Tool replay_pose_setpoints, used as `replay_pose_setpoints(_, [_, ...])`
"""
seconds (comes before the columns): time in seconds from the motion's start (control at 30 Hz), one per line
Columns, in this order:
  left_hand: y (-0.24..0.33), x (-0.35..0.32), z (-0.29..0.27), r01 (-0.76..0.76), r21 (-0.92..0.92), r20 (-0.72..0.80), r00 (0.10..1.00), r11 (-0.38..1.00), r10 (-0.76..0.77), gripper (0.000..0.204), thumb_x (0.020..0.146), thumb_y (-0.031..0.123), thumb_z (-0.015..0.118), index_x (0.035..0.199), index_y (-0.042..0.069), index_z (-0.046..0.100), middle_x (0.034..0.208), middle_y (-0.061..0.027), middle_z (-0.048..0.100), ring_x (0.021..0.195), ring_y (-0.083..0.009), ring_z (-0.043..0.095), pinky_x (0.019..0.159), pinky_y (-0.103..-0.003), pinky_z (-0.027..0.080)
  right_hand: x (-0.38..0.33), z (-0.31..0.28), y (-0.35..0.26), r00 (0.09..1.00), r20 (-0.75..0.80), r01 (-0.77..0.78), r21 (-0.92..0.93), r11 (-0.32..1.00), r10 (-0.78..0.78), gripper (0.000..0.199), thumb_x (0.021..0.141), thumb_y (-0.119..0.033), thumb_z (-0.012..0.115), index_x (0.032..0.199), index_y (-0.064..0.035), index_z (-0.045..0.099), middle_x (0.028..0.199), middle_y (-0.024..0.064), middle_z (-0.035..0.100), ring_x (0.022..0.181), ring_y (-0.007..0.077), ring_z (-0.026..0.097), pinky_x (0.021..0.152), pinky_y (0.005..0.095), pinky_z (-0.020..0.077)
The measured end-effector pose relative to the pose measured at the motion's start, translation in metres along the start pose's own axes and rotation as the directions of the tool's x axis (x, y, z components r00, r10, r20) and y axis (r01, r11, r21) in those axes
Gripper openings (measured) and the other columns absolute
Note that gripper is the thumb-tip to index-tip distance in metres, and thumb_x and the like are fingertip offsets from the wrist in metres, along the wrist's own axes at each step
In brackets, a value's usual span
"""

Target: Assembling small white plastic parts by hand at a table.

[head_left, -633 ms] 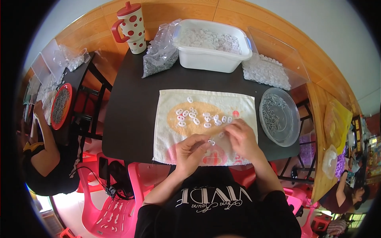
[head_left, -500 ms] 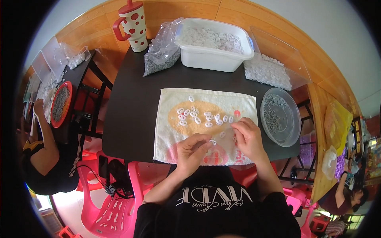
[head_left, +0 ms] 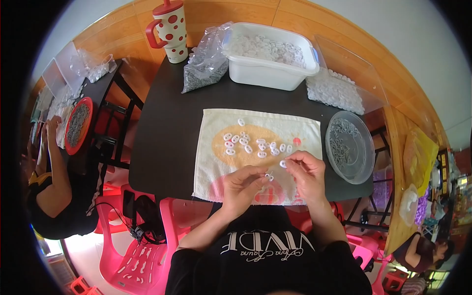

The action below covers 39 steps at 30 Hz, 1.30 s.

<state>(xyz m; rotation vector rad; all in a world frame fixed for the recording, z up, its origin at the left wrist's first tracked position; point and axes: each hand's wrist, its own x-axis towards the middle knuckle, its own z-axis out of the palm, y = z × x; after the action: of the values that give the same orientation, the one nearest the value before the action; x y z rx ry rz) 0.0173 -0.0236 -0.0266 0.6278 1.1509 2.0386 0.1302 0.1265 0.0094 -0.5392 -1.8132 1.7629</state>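
My left hand (head_left: 244, 190) is closed, thumb against forefinger, on a small white two-looped plastic piece (head_left: 269, 177) above the near part of the towel. Close by on its right, my right hand (head_left: 307, 173) pinches a white oval plastic piece with two holes (head_left: 283, 163) between thumb and fingertips. Both hands are over a cream towel (head_left: 209, 169) with orange and pink prints. Beyond them, several white two-holed oval pieces (head_left: 230, 145) lie scattered on the towel, some with small parts I cannot make out.
On the dark table (head_left: 167, 118) stand a white tub of pale pieces (head_left: 268, 73), a bag of grey parts (head_left: 204, 73), a spotted tumbler (head_left: 173, 37), a bag of white pieces (head_left: 337, 91) and a round clear tray of metallic parts (head_left: 351, 147). A co-worker (head_left: 59, 182) sits at the left.
My right hand has moved a little nearer my left and now grips a white oval piece; one that lay loose between the hands no longer lies there. The view has shifted slightly.
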Motion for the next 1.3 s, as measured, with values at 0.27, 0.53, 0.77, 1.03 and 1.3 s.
replay_pose_setpoints(0.27, [0.0, -0.002, 0.002, 0.034, -0.031, 0.032, 0.999, 0.999, -0.033, 0.029, 0.091, -0.01, 0.064, 0.118, -0.001, 0.066, 0.098, -0.0032, 0.067, 0.091, -0.0085, 0.064, 0.079, -0.022, 0.054, -0.006, 0.022, 0.002, 0.998, -0.068, 0.019, 0.203, 0.979, -0.005, 0.008, 0.091, 0.005, 0.066, 0.098, 0.0043, 0.067, 0.088, 0.0059, 0.067, 0.077, 0.0085, 0.06, 0.072, 0.0221, 0.0489])
replay_pose_setpoints(0.53, [0.004, -0.003, 0.004, -0.014, -0.014, 0.029, 0.999, 1.0, 0.014, 0.029, 0.091, -0.01, 0.063, 0.119, -0.002, 0.066, 0.098, -0.0032, 0.067, 0.089, -0.0091, 0.065, 0.079, -0.022, 0.054, -0.005, 0.021, -0.004, 0.978, 0.027, 0.208, -0.077, 0.975, -0.206, 0.01, 0.09, 0.012, 0.062, 0.098, 0.0068, 0.063, 0.087, 0.0056, 0.061, 0.077, 0.0072, 0.055, 0.068, 0.0204, 0.0426])
replay_pose_setpoints(0.77, [0.004, -0.004, 0.004, -0.03, -0.005, 0.018, 0.999, 1.0, 0.03, 0.03, 0.091, -0.012, 0.061, 0.12, -0.003, 0.064, 0.099, -0.0047, 0.067, 0.093, -0.0106, 0.066, 0.083, -0.023, 0.055, -0.004, 0.018, -0.005, 0.963, 0.079, 0.267, -0.186, 0.946, -0.257, 0.011, 0.088, 0.015, 0.061, 0.095, 0.008, 0.063, 0.088, 0.0076, 0.061, 0.078, 0.0085, 0.056, 0.068, 0.0202, 0.0427])
replay_pose_setpoints(1.03, [0.006, -0.004, 0.006, 0.024, -0.029, 0.021, 1.0, 0.999, -0.023, 0.031, 0.091, -0.012, 0.061, 0.12, -0.003, 0.064, 0.1, -0.0048, 0.067, 0.093, -0.0103, 0.066, 0.083, -0.023, 0.055, 0.0, 0.016, -0.011, 0.951, 0.104, 0.306, -0.219, 0.926, -0.29, 0.011, 0.086, 0.015, 0.063, 0.094, 0.008, 0.064, 0.087, 0.009, 0.062, 0.076, 0.0099, 0.056, 0.067, 0.0211, 0.0426])
replay_pose_setpoints(1.3, [0.004, -0.004, 0.005, 0.017, -0.055, 0.038, 0.999, 0.998, -0.015, 0.032, 0.091, -0.012, 0.061, 0.121, -0.002, 0.064, 0.1, -0.0047, 0.067, 0.092, -0.01, 0.066, 0.082, -0.023, 0.055, 0.001, 0.016, -0.01, 0.95, 0.119, 0.307, -0.2, 0.931, -0.288, 0.011, 0.086, 0.015, 0.063, 0.095, 0.0088, 0.064, 0.087, 0.0096, 0.063, 0.076, 0.0101, 0.056, 0.067, 0.0214, 0.0419])
